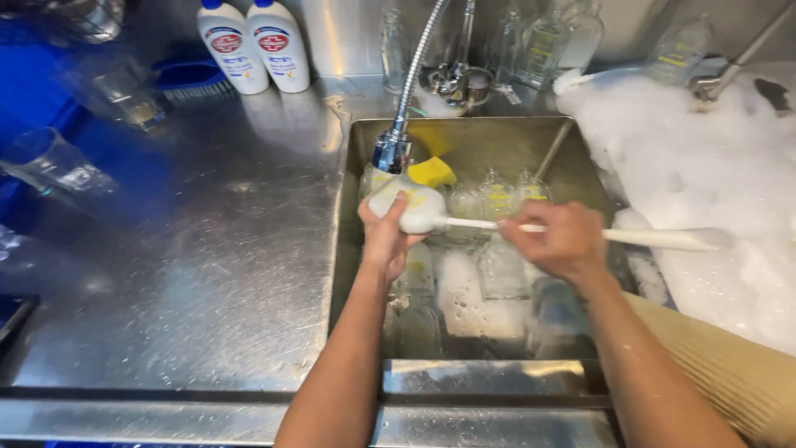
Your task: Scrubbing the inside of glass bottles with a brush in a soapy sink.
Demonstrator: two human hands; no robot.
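Now the left hand (386,241) is wrapped around a soapy glass bottle (410,207) over the sink (348,249), just below the faucet (393,149). Fingers of the right hand (555,241) are closed on a white bottle brush (647,238) poked into the bottle's mouth. Nearby, 2 soap bottles (253,41) stand on the counter (207,249).

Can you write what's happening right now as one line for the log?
left hand: holds soapy bottle | right hand: holds white brush | over sink

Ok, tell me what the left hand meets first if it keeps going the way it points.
The left hand grips a soapy bottle and points up toward the faucet spray head. That head looks first in line, though depth is unclear.
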